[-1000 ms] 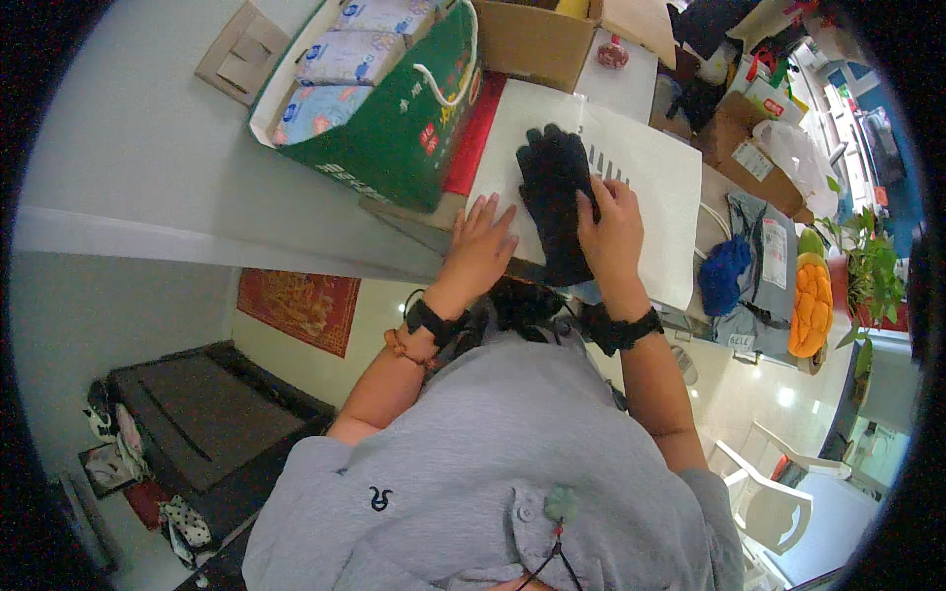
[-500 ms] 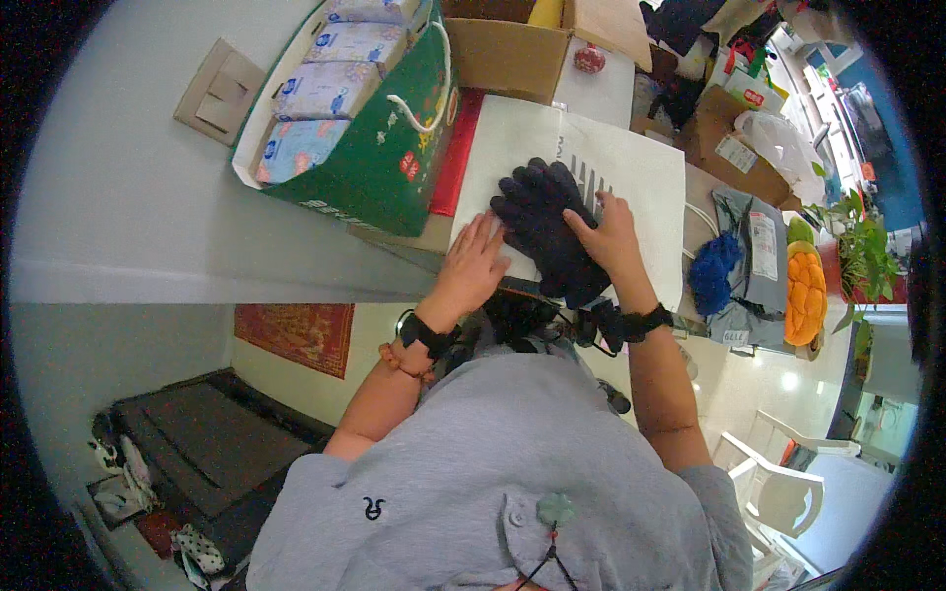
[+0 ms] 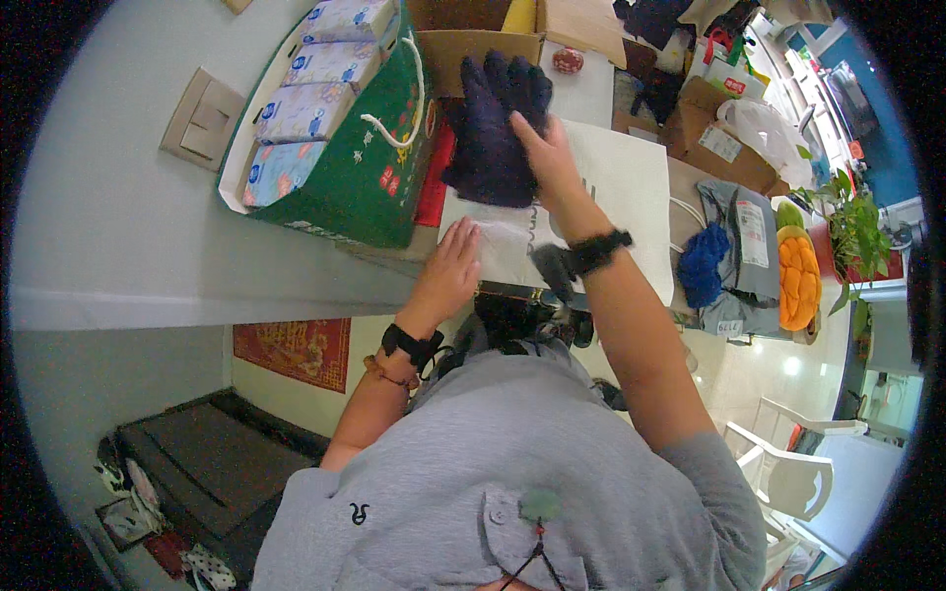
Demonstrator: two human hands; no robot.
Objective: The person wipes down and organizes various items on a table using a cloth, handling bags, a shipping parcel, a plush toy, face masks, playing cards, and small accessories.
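My right hand (image 3: pixel 549 163) grips the right edge of a black knitted glove (image 3: pixel 490 148), thumb on top, and holds it with its fingers pointing away from me. The glove is over the far left part of a white board-like sheet (image 3: pixel 621 207) with grey print; I cannot tell whether a second glove lies under it. Flat on the sheet's near left corner rests my left hand (image 3: pixel 451 266), fingers stretched out and holding nothing. Each wrist wears a black strap.
To the left stands a green carton bag (image 3: pixel 345 197) filled with tissue packs. Behind the glove is an open cardboard box (image 3: pixel 473 59), with a red round object (image 3: pixel 568 61) beside it. At right lie a blue yarn bundle (image 3: pixel 704 264), a grey parcel (image 3: pixel 754 236) and an orange braided bundle (image 3: pixel 798 281).
My right hand has carried the black glove away from me and to the left, off the sheet's middle. My left hand has shifted slightly left and nearer, staying flat.
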